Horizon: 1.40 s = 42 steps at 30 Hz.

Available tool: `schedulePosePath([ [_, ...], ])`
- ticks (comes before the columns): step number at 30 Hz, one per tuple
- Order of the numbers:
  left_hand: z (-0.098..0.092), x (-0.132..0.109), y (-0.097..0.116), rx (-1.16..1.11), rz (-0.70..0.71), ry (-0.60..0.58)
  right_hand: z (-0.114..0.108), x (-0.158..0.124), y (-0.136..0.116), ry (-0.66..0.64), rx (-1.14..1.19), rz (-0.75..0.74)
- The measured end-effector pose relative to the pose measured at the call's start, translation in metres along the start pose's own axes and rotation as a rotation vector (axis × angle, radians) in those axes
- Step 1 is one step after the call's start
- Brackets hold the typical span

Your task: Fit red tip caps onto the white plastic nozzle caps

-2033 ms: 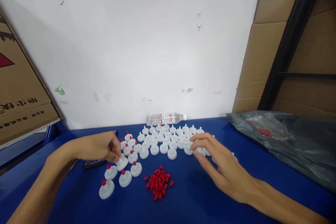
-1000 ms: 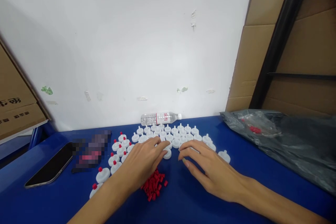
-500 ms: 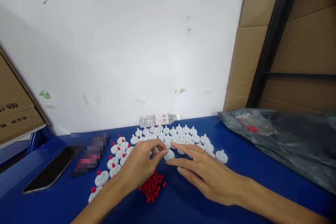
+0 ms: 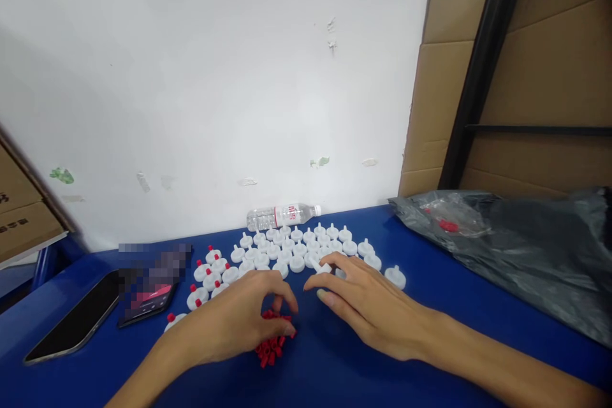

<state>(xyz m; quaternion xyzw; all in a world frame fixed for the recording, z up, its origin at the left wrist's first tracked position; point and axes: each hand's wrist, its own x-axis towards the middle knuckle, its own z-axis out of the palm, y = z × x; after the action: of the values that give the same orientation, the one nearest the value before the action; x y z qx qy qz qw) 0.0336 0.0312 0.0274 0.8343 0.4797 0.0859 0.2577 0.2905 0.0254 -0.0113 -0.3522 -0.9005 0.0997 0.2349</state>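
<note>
My left hand (image 4: 229, 328) lies curled over a small pile of red caps (image 4: 271, 347) on the blue table (image 4: 335, 370). Its thumb and fingers pinch together at the pile's top, and what they pinch is hidden. Just right of it, my right hand (image 4: 368, 303) grips a white cap (image 4: 322, 266), tilted, at its fingertips. Behind both hands stand rows of several white caps (image 4: 291, 248). To the left, several white caps with red tips (image 4: 210, 275) stand in a group.
A clear water bottle (image 4: 282, 215) lies against the white wall. A dark phone (image 4: 71, 325) and a second blurred device (image 4: 146, 299) lie at the left. A black plastic bag (image 4: 526, 248) covers the right side, below cardboard sheets (image 4: 540, 76) and a black post (image 4: 473, 70).
My left hand moved from the red-tipped caps at the left to the white rows, then drew back onto the red pile. My right hand slid left and lifted a white cap.
</note>
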Motion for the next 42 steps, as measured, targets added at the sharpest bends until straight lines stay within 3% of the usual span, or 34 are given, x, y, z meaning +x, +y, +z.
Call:
schedulePosePath([
  [5,0.002,0.000,0.007,0.041,0.002,-0.067,0.001,-0.001,0.001,0.011,0.011,-0.009],
  [9,0.008,0.003,0.008,0.050,0.060,-0.054,0.001,0.000,0.000,0.009,0.013,-0.027],
  [19,0.008,0.005,0.005,-0.063,0.136,0.133,0.000,0.003,-0.001,0.046,0.023,-0.013],
  [25,0.008,0.012,0.008,-0.043,0.161,0.370,0.008,0.002,0.006,0.133,0.009,-0.062],
  [28,0.012,0.013,0.002,-0.043,0.194,0.428,0.011,0.001,0.007,0.194,0.035,-0.070],
  [33,0.019,0.015,-0.003,-0.037,0.309,0.378,0.011,0.000,0.003,0.180,0.059,-0.139],
  [42,0.026,0.012,0.011,-0.089,0.360,0.298,0.010,-0.003,-0.003,0.112,0.115,-0.188],
])
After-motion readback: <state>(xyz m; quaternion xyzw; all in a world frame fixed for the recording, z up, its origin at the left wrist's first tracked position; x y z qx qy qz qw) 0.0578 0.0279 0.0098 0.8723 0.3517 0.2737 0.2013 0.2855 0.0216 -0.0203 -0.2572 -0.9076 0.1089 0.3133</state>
